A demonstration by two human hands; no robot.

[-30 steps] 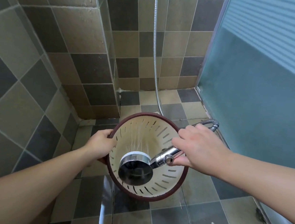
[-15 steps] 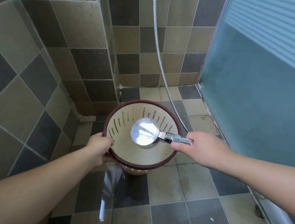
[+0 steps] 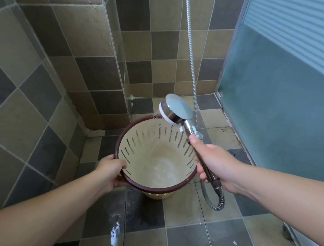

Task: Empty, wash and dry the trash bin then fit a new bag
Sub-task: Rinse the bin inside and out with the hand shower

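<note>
2 hands busy mid-frame: left hand (image 3: pixel 109 170) grips the bin (image 3: pixel 155 157) rim, right hand (image 3: pixel 215 166) grasps the shower head (image 3: pixel 177 109) handle.

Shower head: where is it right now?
Head view, right of centre: shower head above the bin's far rim, its handle gripped by the right hand.

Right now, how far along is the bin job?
Emptying looks done: the bin holds only water pooling at its bottom. Washing is in hand: the left hand grips the rim, and the right hand holds the shower head over the far rim, spraying. Still left: drying and a new bag; neither cloth nor bag shows.
</note>
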